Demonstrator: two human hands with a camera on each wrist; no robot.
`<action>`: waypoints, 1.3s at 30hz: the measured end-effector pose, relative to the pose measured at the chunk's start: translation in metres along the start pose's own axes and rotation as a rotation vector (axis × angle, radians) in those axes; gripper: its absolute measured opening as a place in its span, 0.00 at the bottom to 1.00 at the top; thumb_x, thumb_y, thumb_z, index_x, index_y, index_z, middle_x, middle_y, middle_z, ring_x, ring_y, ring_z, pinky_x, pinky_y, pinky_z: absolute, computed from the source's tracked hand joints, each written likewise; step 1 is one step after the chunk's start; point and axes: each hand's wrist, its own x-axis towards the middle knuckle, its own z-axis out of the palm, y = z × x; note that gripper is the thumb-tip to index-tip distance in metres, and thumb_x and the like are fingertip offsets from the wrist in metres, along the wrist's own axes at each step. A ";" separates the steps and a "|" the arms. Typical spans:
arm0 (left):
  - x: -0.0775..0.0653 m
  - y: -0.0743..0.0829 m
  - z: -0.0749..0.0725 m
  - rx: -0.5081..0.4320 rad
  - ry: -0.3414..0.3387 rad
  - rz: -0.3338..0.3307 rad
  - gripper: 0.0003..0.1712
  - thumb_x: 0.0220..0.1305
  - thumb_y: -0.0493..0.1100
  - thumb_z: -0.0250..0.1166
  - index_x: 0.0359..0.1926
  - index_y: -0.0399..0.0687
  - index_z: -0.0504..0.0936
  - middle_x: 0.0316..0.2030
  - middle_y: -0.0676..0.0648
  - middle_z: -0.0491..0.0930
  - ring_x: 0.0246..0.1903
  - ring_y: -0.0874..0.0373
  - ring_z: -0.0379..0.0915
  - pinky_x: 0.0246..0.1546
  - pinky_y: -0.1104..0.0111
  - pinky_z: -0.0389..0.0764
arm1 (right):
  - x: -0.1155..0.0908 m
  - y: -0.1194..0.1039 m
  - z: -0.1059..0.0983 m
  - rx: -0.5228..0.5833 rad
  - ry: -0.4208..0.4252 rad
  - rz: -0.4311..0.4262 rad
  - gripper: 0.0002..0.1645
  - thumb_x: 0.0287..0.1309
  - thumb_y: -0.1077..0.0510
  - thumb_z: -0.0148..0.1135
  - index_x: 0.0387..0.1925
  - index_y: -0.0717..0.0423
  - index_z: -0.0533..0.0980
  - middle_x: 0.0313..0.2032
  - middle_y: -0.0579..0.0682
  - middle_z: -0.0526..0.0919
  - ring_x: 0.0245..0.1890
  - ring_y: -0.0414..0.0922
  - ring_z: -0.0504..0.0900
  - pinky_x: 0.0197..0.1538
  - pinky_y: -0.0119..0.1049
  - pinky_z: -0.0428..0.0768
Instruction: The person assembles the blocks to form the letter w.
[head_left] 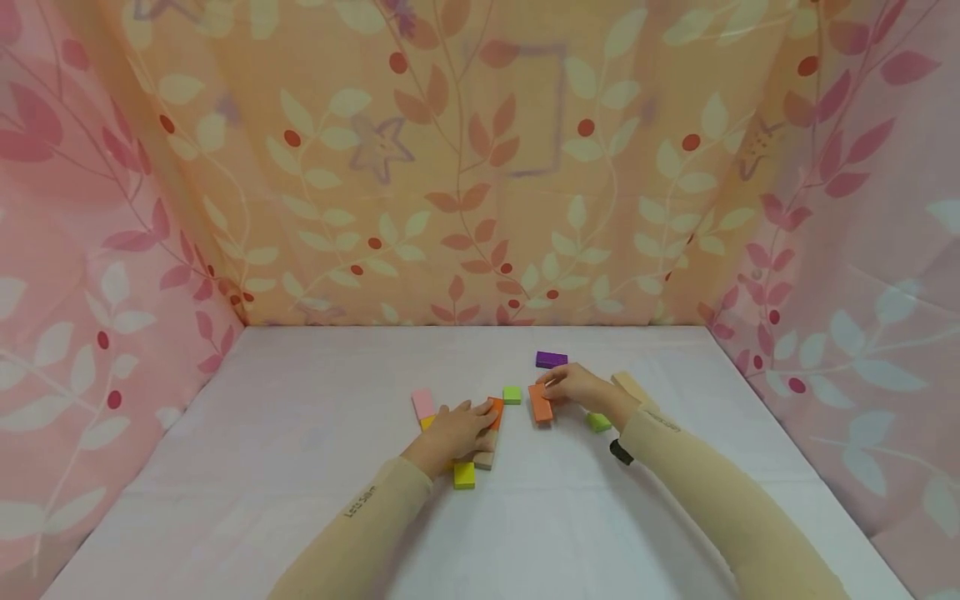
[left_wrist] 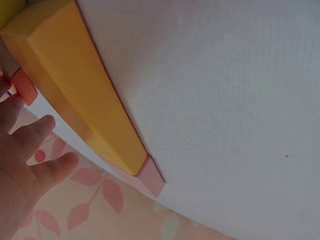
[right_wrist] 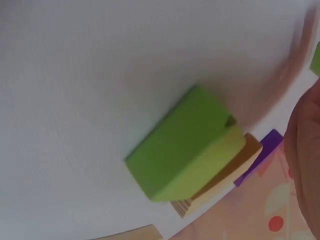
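My right hand [head_left: 581, 389] pinches an orange block [head_left: 540, 404] between thumb and fingers, its long side pointing toward me. Left of it, my left hand [head_left: 456, 433] reaches over a row of blocks, its fingertips on a red-orange block [head_left: 496, 410]. A plain wooden block [head_left: 484, 459] continues that row toward me, partly under the hand. In the left wrist view the fingers [left_wrist: 55, 170] are spread beside a long yellow-orange block [left_wrist: 85, 95], which meets a pink block [left_wrist: 151, 177]. A yellow block [head_left: 464, 476] lies by the left wrist.
A small light-green block [head_left: 512, 395] lies between the hands. Behind the right hand is a purple block [head_left: 552, 360]. A wooden block [head_left: 632, 387] and a green block [right_wrist: 180, 145] lie near the right wrist. Patterned cloth walls [head_left: 480, 167] bound the white table [head_left: 300, 400].
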 end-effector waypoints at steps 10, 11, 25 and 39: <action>0.003 0.000 0.001 0.000 -0.021 -0.018 0.40 0.64 0.63 0.57 0.74 0.59 0.60 0.73 0.56 0.56 0.71 0.48 0.53 0.66 0.44 0.57 | -0.005 0.012 0.019 -0.064 -0.013 0.059 0.19 0.60 0.66 0.63 0.53 0.67 0.76 0.39 0.52 0.80 0.32 0.42 0.75 0.35 0.31 0.77; 0.003 0.000 0.000 -0.001 -0.023 -0.018 0.40 0.64 0.63 0.57 0.74 0.59 0.60 0.73 0.56 0.56 0.71 0.48 0.52 0.66 0.44 0.57 | -0.006 0.012 0.020 -0.096 -0.014 0.059 0.21 0.60 0.64 0.64 0.54 0.66 0.76 0.39 0.52 0.79 0.33 0.42 0.74 0.34 0.31 0.76; -0.003 0.001 -0.004 -0.054 -0.021 -0.015 0.39 0.65 0.61 0.58 0.73 0.58 0.61 0.73 0.55 0.56 0.71 0.48 0.52 0.67 0.44 0.56 | -0.008 0.010 0.026 -0.233 -0.021 0.069 0.25 0.58 0.58 0.68 0.56 0.57 0.74 0.47 0.60 0.74 0.37 0.49 0.73 0.37 0.35 0.73; -0.004 0.001 -0.006 -0.073 -0.017 -0.010 0.39 0.64 0.60 0.59 0.73 0.56 0.63 0.73 0.54 0.57 0.71 0.47 0.53 0.66 0.43 0.56 | -0.011 0.004 0.028 -0.250 -0.023 0.067 0.25 0.60 0.58 0.66 0.58 0.57 0.73 0.50 0.61 0.74 0.38 0.49 0.73 0.39 0.36 0.74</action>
